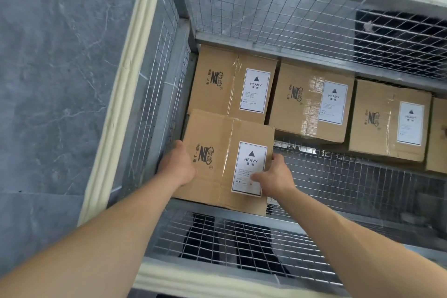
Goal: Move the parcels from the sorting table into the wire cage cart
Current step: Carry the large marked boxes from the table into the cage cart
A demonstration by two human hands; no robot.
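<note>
1. Brown corrugated card with a taped seam: held parcel [217,159], head view. It is inside the wire cage cart [266,7], in the near-left corner, just beside the left mesh wall. Its far edge overlaps the corner parcel [217,80] behind it. Whether its base already rests on the mesh floor [338,176] cannot be told.
2. Back row, along the far wall: the corner parcel, second parcel [304,104] and third parcel [384,123] sit side by side, labels up. A sliver of a fourth parcel [439,138] shows at the right edge. Judged purpose: the back row is full, so the held parcel starts a front row, tight to the wall to save room.
3. HEAVY label [249,169]: on top of the held parcel, turned the same way as the others. The marking likely explains the two-sided hold.
4. Left hand [177,166]: back of the hand upward, pressed to the parcel's left side between card and mesh. Its fingers are hidden down that side. It appears to be grasping the parcel.
5. Right hand [275,176]: the thumb lies across the label's lower right corner and the fingers wrap over the right edge. It is grasping the parcel.
6. Foam rim [116,104]: cream padding round the cart top. Both forearms reach in over the near side.
7. Sorting counter: not in view.
</note>
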